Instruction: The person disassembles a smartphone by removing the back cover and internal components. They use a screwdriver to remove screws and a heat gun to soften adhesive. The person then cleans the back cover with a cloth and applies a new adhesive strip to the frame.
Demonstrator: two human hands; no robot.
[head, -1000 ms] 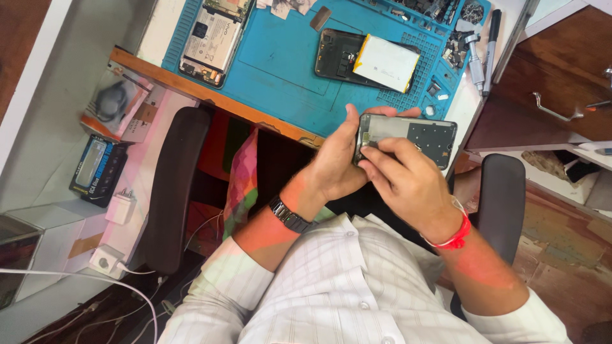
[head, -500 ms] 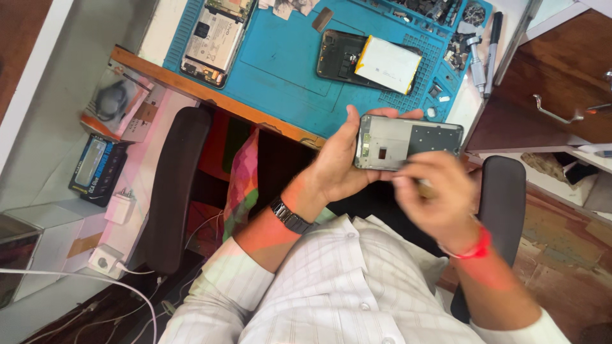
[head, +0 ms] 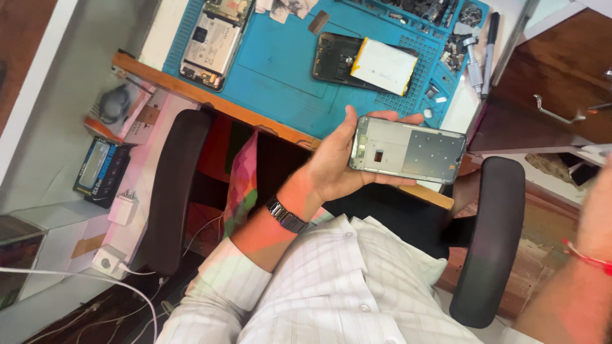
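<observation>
The left hand [head: 338, 169] clamps the phone frame [head: 407, 151] by its near end, just off the blue mat's [head: 280, 83] edge; keep that grip level while the right hand [head: 596, 255], fingers out of view, is away.

The left hand [head: 335, 167] grips a silvery grey phone frame [head: 407, 151] above the blue work mat [head: 280, 76]. Only the right forearm, with a red wrist thread [head: 588, 257], shows at the frame's edge.

The mat [head: 274, 70] at the upper middle was blue; the phone frame [head: 408, 151] silver-grey; the shirt [head: 331, 293], bottom centre, white with faint checks.
</observation>
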